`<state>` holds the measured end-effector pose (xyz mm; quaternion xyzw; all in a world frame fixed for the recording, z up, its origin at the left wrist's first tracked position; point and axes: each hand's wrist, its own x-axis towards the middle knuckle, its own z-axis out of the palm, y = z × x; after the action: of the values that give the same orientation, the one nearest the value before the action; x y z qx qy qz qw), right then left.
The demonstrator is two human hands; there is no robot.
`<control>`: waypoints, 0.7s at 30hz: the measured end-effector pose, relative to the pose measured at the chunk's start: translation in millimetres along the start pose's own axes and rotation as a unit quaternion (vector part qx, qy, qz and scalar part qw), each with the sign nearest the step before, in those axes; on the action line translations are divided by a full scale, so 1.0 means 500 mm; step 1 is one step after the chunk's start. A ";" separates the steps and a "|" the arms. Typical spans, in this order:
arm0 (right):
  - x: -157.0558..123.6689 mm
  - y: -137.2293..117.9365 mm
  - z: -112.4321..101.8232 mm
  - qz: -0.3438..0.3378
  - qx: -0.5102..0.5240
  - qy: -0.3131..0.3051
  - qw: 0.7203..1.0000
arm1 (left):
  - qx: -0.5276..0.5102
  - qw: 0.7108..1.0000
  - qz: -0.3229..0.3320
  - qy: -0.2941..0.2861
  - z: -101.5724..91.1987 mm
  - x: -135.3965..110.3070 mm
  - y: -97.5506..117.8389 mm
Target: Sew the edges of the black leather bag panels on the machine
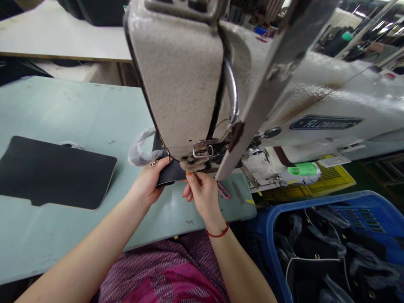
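Note:
A small black leather piece (172, 171) lies under the head of a white industrial sewing machine (179, 75), near the presser foot (202, 152). My left hand (148, 183) grips the piece's left edge, thumb on top. My right hand (202, 191) pinches its right edge just below the needle area, fingers pressed together. A red string bracelet circles my right wrist. The machine head hides the far part of the piece.
A large black leather panel (53, 172) lies on the pale green table (78, 113) to the left. Crumpled clear plastic (140, 149) sits beside the machine. A blue crate (331, 244) of dark parts stands at the right, a yellow tray (334, 179) behind it. Pink snips (223, 191) rest by my right hand.

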<state>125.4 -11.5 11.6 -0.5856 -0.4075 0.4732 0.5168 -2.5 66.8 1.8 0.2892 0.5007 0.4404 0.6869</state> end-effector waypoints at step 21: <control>-0.027 0.007 0.015 0.028 0.048 -0.015 0.998 | 0.083 0.980 -0.102 -0.149 -0.053 -0.014 0.056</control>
<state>115.3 -23.3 9.7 -0.5640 -0.3751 0.5156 0.5247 -37.3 71.9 19.3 0.3552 0.4542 0.2769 0.7687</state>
